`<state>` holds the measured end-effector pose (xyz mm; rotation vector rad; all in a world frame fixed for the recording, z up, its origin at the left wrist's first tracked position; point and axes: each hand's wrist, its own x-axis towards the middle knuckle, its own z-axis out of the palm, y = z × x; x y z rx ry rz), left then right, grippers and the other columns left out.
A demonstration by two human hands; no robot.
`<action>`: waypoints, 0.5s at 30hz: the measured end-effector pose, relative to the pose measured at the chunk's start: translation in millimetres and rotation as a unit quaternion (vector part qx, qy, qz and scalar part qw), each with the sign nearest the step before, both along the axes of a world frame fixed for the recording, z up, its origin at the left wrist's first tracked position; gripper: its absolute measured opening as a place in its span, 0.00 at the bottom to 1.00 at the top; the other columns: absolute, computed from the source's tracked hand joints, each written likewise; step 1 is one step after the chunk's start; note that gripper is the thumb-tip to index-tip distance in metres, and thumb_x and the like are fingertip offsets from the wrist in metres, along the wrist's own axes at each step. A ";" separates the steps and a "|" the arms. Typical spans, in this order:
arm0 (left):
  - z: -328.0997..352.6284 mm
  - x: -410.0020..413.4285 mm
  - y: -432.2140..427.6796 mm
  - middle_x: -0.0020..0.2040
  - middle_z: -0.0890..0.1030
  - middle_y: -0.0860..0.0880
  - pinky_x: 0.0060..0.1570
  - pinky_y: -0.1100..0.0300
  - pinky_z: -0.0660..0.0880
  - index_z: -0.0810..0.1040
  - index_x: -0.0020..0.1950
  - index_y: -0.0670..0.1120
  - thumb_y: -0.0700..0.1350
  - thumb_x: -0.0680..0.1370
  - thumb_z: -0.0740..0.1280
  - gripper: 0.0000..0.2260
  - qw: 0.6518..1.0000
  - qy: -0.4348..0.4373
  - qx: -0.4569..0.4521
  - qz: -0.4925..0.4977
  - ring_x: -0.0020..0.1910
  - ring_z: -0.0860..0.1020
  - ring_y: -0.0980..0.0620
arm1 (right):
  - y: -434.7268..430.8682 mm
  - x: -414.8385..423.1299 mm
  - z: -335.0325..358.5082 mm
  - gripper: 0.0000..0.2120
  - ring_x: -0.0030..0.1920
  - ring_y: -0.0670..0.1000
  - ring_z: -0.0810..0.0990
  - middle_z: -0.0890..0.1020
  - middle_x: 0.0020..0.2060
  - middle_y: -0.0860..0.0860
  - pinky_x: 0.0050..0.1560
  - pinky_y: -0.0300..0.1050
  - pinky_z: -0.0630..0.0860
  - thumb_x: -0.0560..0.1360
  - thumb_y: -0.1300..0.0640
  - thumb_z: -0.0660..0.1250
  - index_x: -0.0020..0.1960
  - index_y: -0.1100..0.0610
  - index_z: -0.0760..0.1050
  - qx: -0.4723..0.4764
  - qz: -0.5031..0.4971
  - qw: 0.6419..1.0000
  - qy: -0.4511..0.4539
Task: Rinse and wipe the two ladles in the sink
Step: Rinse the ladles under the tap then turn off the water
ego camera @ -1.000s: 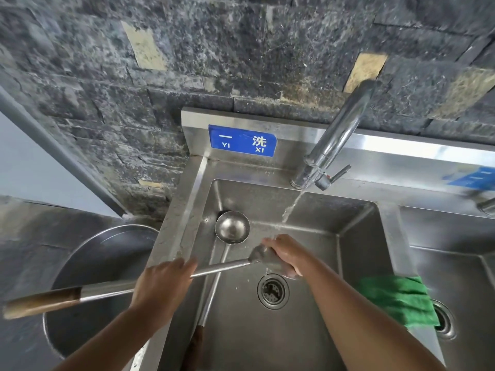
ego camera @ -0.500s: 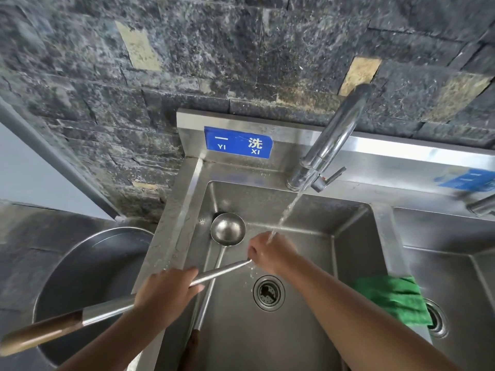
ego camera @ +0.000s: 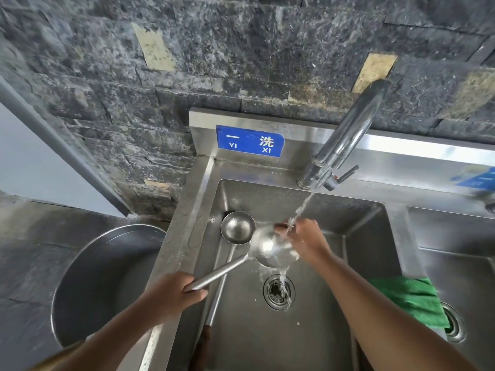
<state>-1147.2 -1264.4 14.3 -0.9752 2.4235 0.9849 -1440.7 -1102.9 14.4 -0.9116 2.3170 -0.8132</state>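
Observation:
My left hand point(ego camera: 175, 294) grips the metal shaft of a steel ladle point(ego camera: 267, 249) and holds it over the steel sink point(ego camera: 308, 338). Its bowl faces up under the running water from the tap point(ego camera: 345, 143) and water spills over its rim toward the drain point(ego camera: 278, 291). My right hand point(ego camera: 305, 241) holds the far right rim of that bowl, fingers curled on it, with the stream hitting them. A second ladle point(ego camera: 237, 227) lies in the sink's far left corner, bowl up, its handle running down toward me.
A green cloth point(ego camera: 412, 298) hangs on the divider between this basin and the right basin point(ego camera: 460, 277). A large round steel pot point(ego camera: 107, 282) stands left of the sink. A dark stone wall rises behind, with a blue sign point(ego camera: 250, 141).
The held ladle has turned bowl-up and its bowl now shows, filling with water. My left hand slid up the shaft, closer to the bowl. My right hand moved from over the bowl to its rim.

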 end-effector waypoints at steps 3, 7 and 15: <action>5.7 -4.4 6.8 0.25 0.72 0.52 0.28 0.63 0.65 0.74 0.34 0.48 0.53 0.77 0.70 0.15 0.995 0.011 0.087 0.048 0.23 0.69 0.59 | -1.0 16.8 -6.5 0.16 0.20 0.40 0.69 0.73 0.18 0.43 0.22 0.32 0.62 0.77 0.56 0.70 0.31 0.54 0.76 -0.075 -0.194 0.971 -0.120; 11.5 -16.0 39.7 0.22 0.68 0.52 0.18 0.64 0.61 0.72 0.40 0.44 0.50 0.80 0.67 0.13 0.969 0.010 0.220 0.108 0.18 0.63 0.54 | -8.5 64.0 -30.9 0.04 0.34 0.50 0.79 0.81 0.35 0.54 0.36 0.45 0.76 0.76 0.60 0.70 0.42 0.59 0.78 -0.220 -0.456 0.727 -0.463; -1.6 -28.4 76.5 0.21 0.67 0.52 0.17 0.64 0.64 0.67 0.40 0.44 0.48 0.81 0.64 0.13 0.933 -0.031 0.336 0.126 0.17 0.63 0.54 | -16.7 99.1 -53.9 0.09 0.29 0.55 0.85 0.85 0.32 0.60 0.30 0.48 0.83 0.80 0.61 0.62 0.48 0.67 0.77 -0.289 -0.486 0.491 -0.663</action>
